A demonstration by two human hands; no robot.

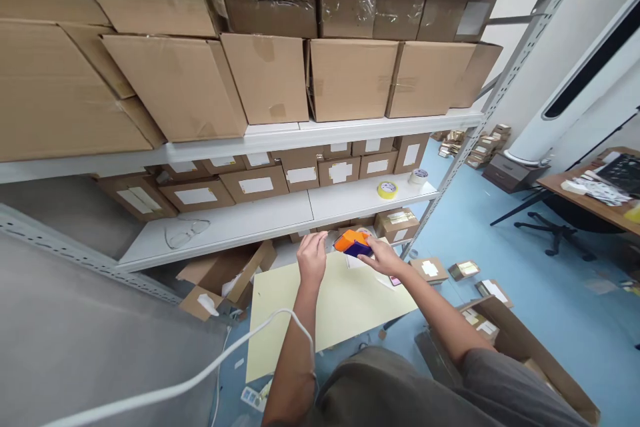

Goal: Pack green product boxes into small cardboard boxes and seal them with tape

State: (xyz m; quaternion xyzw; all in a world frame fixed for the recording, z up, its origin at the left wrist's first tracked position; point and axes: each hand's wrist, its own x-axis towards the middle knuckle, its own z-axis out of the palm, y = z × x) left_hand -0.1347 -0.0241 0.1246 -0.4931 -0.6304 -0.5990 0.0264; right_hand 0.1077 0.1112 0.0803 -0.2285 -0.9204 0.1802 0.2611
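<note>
Your angular orange-and-purple object [353, 243] (exact kind unclear), gripped in your right hand [379, 256], above the pale-yellow counter [285, 320]

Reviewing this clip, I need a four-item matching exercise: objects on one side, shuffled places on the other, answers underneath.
Things
1. Orange-and-purple object
2. Yellow tape roll
3. Eyeglasses
4. Open cardboard box

Places
A. Left part of a white shelf
B. Left of the pale yellow tabletop
C. In the right hand
D. Beside a white roll

Pairs: 1-C; 2-D; 3-A; 4-B
</note>
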